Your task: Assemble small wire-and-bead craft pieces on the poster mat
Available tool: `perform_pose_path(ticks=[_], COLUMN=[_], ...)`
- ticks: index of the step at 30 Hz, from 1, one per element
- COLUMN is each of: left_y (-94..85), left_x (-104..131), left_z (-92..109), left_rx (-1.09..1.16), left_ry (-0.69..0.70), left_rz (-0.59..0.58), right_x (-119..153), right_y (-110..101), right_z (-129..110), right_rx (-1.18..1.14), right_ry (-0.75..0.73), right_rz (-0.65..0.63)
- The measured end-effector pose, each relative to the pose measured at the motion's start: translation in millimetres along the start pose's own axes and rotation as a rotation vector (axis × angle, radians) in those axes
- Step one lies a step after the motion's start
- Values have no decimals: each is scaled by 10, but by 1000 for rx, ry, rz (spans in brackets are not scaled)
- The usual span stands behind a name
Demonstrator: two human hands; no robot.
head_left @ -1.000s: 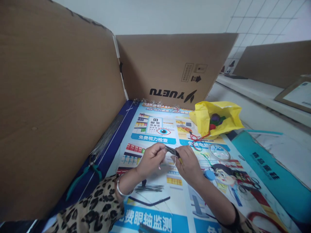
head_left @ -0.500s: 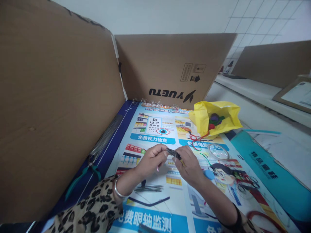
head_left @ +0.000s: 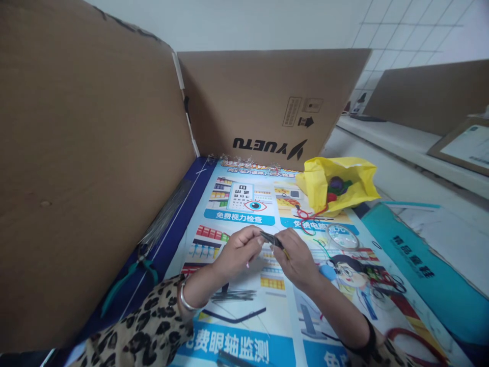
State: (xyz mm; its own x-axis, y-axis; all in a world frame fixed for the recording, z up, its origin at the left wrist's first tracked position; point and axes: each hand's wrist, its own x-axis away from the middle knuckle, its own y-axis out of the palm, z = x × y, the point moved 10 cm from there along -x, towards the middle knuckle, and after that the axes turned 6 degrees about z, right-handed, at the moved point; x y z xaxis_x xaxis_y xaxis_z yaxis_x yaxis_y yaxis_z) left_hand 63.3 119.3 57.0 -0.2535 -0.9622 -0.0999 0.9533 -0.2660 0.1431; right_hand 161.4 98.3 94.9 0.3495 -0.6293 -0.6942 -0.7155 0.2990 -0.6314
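Over the middle of the printed poster sheet, my two hands meet. My right hand (head_left: 296, 260) is closed round a pair of pliers (head_left: 272, 238), whose dark jaws point left. My left hand (head_left: 242, 250) pinches at the tip of those jaws; what its fingers hold is too small and covered to make out. A tiny pink piece (head_left: 248, 264) pokes out beneath the left fingers. Below the hands, a bundle of short dark wires (head_left: 235, 295) lies on the sheet.
Cardboard panels (head_left: 267, 97) wall off the back and left. Teal-handled pliers (head_left: 143, 262) and long thin wires (head_left: 166, 211) lie at left. To the right are a yellow bag (head_left: 315, 186) with coloured yarn balls, a ring-shaped clear roll (head_left: 343, 237) and a teal box (head_left: 420, 265).
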Motion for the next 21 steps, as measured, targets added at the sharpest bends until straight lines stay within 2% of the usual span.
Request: perform_pose_path(ticks=[4, 6, 10, 12, 17, 21], left_y=[8, -34, -157, -171, -151, -121], left_x=[3, -1, 19, 44, 72, 63], left_z=[23, 45, 241, 327, 376, 362], left_rx=[-25, -99, -371, -475, -542, -549], left_ry=[9, 27, 218, 321, 418, 398], left_rz=[19, 67, 212, 247, 249, 218], right_x=[-1, -4, 1, 12, 29, 19], right_y=[24, 37, 65, 76, 68, 50], right_z=[16, 27, 52, 62, 65, 46], right_rx=[6, 32, 86, 97, 104, 109], right_ry=[16, 23, 41, 49, 48, 33], right_rz=[-17, -19, -17, -18, -4, 11])
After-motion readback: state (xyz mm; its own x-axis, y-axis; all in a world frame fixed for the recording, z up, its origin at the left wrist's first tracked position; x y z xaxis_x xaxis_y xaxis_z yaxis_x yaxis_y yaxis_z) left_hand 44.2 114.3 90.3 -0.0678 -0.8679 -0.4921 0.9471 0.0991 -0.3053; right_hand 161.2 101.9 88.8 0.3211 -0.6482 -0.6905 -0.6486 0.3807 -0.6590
